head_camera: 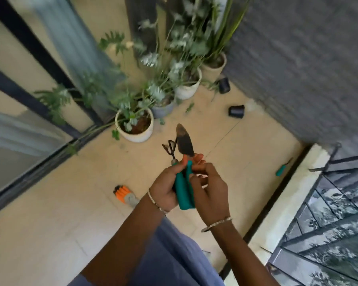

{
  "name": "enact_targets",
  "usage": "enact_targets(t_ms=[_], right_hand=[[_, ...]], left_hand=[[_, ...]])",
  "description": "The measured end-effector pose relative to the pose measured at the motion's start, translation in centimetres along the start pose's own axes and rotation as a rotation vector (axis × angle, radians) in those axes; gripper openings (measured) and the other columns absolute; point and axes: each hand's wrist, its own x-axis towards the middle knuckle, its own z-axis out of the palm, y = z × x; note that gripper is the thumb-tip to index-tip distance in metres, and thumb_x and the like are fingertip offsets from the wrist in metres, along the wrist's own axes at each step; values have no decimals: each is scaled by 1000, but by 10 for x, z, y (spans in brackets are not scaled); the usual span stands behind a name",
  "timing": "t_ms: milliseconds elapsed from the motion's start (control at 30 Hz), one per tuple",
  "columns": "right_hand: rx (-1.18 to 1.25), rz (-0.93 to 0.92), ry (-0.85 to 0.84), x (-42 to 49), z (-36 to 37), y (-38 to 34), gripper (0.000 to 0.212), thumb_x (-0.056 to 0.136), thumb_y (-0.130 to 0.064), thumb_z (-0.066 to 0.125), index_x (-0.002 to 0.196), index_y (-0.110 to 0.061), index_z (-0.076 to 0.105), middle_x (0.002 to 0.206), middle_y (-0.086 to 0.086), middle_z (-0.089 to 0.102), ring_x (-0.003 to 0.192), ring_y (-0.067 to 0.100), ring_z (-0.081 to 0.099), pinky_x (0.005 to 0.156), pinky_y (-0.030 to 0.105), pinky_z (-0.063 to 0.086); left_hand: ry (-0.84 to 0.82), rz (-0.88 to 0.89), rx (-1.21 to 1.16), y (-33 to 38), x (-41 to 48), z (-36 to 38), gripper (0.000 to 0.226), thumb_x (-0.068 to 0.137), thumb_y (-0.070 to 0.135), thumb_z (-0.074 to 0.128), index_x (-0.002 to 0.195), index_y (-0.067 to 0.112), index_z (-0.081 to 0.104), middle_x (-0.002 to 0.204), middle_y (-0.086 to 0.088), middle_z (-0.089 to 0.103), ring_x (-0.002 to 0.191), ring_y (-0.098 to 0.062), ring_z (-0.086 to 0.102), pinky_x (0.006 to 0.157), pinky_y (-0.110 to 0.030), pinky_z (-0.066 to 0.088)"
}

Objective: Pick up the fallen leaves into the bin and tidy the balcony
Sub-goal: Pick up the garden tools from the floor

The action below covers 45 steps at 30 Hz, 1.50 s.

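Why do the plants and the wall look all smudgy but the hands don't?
Head view: the potted plants and grey wall are smeared by motion blur, likely from a turning head; the left hand, right hand and green-handled tools look sharper.

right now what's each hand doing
left hand: grips the hand rake by its teal handle
right hand: fingers curled on the trowel handle

Four potted plants (pixel 134 129) (pixel 162 109) (pixel 187 85) (pixel 213 67) stand at upper centre, with two black pots (pixel 224 85) (pixel 236 111) right of them. There are three green-handled tools (pixel 184 141) (pixel 171 148) (pixel 281 170) and one orange nozzle (pixel 123 193).
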Motion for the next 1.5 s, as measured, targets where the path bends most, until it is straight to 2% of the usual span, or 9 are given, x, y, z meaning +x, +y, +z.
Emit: enact_targets(t_ms=[233,367,567,800,933,1133,1300,1433,1500], right_hand=[[85,111,50,74,-49,-38,11,94,-9,59,93,-11,69,84,-9,70,70,4,66,58,14,47],[142,162,179,128,-90,-56,12,93,-8,60,94,-12,71,84,-4,72,68,11,67,55,16,48],[243,267,412,163,-141,-44,15,96,-9,57,93,-16,70,81,4,73,67,16,68,55,27,51],[280,460,565,167,-187,4,13,96,-10,58,92,-14,70,79,5,74,63,15,65,54,29,48],[336,552,679,183,-225,37,12,95,-7,57,93,-9,69,80,10,73,62,16,63,52,27,45],[378,642,769,243,-294,96,16,95,-3,53,91,-8,68,80,11,72,60,16,61,53,27,44],[418,681,823,288,-353,140,16,94,-3,53,91,-8,69,76,8,71,58,16,61,48,25,43],[441,743,878,311,-384,176,17,94,-5,54,91,-10,70,76,8,72,58,16,62,48,24,43],[458,788,892,321,-397,195,17,94,-7,54,90,-13,70,77,7,73,59,17,63,48,23,44]], left_hand=[[-59,-35,170,61,24,80,38,94,27,54,126,9,59,91,-1,65,89,-18,64,90,-41,53],[-65,-59,91,105,50,116,42,88,14,60,129,6,55,83,-3,61,70,-13,68,86,-46,56],[-104,-122,139,137,101,168,26,76,3,64,102,7,62,88,-4,66,75,-12,70,88,-49,56],[-171,-283,326,106,169,230,20,93,10,51,110,4,60,113,-11,69,108,-17,66,87,-54,52],[-151,-359,424,80,220,260,23,100,11,43,117,0,54,102,-15,71,116,-25,57,85,-43,51],[-105,-472,387,48,311,309,19,89,13,55,103,1,60,105,-16,68,89,-25,74,74,-59,56],[-40,-516,464,35,383,354,20,96,13,53,112,5,60,111,-17,68,106,-27,66,86,-61,49],[-86,-555,545,17,427,388,56,48,5,94,99,-2,71,108,-21,71,91,-30,73,73,-54,58],[-79,-557,594,3,449,405,34,77,10,76,107,-3,65,104,-18,72,87,-26,74,84,-49,56]])
